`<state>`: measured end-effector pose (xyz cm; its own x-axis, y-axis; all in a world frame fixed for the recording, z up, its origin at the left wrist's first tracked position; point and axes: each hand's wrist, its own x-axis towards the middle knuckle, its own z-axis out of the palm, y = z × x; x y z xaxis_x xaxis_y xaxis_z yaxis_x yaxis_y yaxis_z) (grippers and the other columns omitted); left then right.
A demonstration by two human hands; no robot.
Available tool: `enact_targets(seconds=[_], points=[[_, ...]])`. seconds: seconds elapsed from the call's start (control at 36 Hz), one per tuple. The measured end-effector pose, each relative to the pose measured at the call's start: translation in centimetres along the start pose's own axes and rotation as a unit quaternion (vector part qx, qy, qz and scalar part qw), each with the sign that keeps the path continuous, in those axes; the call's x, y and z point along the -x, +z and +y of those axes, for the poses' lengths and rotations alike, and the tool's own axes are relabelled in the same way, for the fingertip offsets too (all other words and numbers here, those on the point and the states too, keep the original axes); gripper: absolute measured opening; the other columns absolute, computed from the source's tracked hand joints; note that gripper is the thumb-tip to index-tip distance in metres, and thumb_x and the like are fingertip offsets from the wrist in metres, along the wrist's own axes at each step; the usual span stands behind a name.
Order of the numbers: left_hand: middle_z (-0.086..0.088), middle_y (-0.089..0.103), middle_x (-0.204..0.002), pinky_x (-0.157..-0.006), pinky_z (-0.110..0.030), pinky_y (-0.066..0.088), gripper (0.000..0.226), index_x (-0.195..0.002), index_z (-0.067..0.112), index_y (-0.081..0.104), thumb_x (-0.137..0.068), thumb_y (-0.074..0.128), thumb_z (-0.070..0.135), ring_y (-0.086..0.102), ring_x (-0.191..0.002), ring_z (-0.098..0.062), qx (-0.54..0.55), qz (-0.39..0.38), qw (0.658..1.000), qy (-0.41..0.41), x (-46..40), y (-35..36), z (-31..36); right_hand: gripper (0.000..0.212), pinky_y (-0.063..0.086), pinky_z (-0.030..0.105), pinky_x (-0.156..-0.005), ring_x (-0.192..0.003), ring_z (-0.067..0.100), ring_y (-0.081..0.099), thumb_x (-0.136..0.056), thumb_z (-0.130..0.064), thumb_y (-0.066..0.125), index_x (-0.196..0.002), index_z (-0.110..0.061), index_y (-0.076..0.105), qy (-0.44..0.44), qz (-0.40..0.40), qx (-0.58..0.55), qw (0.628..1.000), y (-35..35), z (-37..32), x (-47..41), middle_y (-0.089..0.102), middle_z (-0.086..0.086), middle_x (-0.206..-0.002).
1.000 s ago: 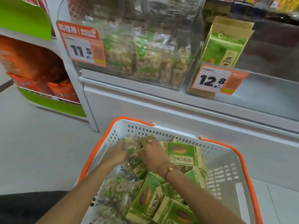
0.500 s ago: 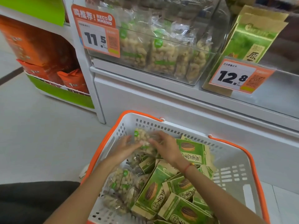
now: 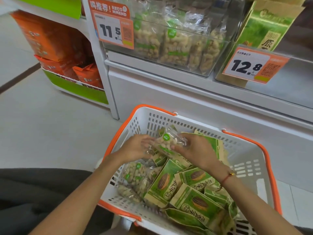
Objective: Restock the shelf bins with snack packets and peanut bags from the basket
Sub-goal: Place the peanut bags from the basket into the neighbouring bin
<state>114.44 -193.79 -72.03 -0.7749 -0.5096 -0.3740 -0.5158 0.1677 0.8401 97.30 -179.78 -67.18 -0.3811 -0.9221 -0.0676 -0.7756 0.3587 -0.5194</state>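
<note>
A white basket with an orange rim (image 3: 243,153) stands on the floor below the shelf. It holds several green-and-tan snack packets (image 3: 165,184) and clear peanut bags (image 3: 135,173). Above its far left corner, my left hand (image 3: 135,148) and my right hand (image 3: 194,150) hold one clear peanut bag (image 3: 166,141) between them, each gripping a side. On the shelf above, a clear bin (image 3: 177,46) holds several upright peanut bags. To its right a second bin (image 3: 291,85) holds a green snack packet (image 3: 264,26) at its left end.
Price tags 11.5 (image 3: 111,29) and 12.8 (image 3: 250,67) hang on the bin fronts. A white shelf post (image 3: 105,72) stands left of the basket, with orange bags (image 3: 67,53) on the neighbouring rack. Grey floor lies to the left.
Both hands have lifted one peanut bag up out of the pile in the basket. The camera has swung down and to the left, so the shelf looks closer.
</note>
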Motion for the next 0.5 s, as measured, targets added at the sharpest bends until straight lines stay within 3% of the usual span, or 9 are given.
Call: enact_targets(seconds=[0.11, 0.19, 0.25, 0.33, 0.5], points=[[0.002, 0.059, -0.115, -0.085, -0.021, 0.041, 0.033, -0.113, 0.018, 0.060, -0.083, 0.070, 0.011, 0.056, -0.106, -0.014, -0.187, -0.016, 0.976, -0.111, 0.1, 1.8, -2.9, 0.025, 0.033, 0.018, -0.044, -0.049, 0.008, 0.050, -0.085, -0.044, 0.065, -0.082, -0.020, 0.065, 0.037, 0.023, 0.019, 0.999, 0.2, 0.8, 0.5, 0.062, -0.001, -0.062], [-0.007, 0.058, -0.127, -0.093, -0.032, 0.048, 0.044, -0.122, 0.009, 0.060, -0.080, 0.073, 0.015, 0.057, -0.113, -0.025, -0.251, -0.196, 0.928, -0.192, -0.4, 3.5, -2.7, 0.026, 0.030, 0.016, -0.040, -0.039, 0.003, 0.041, -0.083, -0.040, 0.068, -0.068, -0.021, 0.058, 0.066, 0.029, -0.030, 0.997, 0.2, 1.8, 0.7, 0.050, -0.007, -0.050], [-0.008, 0.056, -0.132, -0.094, -0.035, 0.050, 0.060, -0.129, 0.012, 0.057, -0.073, 0.079, 0.014, 0.058, -0.113, -0.027, -0.275, -0.257, 0.901, -0.217, -0.6, 4.4, -2.6, 0.029, 0.028, 0.019, -0.040, -0.038, 0.006, 0.037, -0.083, -0.039, 0.069, -0.064, -0.019, 0.057, 0.074, 0.033, -0.054, 0.995, 0.4, 2.4, 0.8, 0.046, -0.005, -0.047], [-0.005, 0.059, -0.129, -0.093, -0.034, 0.048, 0.061, -0.128, 0.016, 0.057, -0.071, 0.080, 0.014, 0.059, -0.113, -0.025, -0.318, -0.199, 0.902, -0.213, 0.0, 5.3, -2.5, 0.037, 0.026, 0.023, -0.044, -0.044, 0.012, 0.038, -0.082, -0.042, 0.068, -0.070, -0.008, 0.063, 0.081, 0.034, -0.065, 0.994, 0.7, 2.9, 0.8, 0.053, 0.009, -0.053], [-0.004, 0.063, -0.122, -0.092, -0.030, 0.049, 0.045, -0.119, 0.011, 0.062, -0.076, 0.076, 0.015, 0.061, -0.108, -0.020, -0.326, -0.173, 0.900, -0.232, 0.3, 2.7, -1.3, 0.041, 0.026, 0.025, -0.045, -0.043, 0.012, 0.034, -0.082, -0.046, 0.066, -0.074, -0.006, 0.064, 0.084, 0.018, -0.079, 0.993, 0.2, 2.8, 1.0, 0.055, 0.011, -0.055]])
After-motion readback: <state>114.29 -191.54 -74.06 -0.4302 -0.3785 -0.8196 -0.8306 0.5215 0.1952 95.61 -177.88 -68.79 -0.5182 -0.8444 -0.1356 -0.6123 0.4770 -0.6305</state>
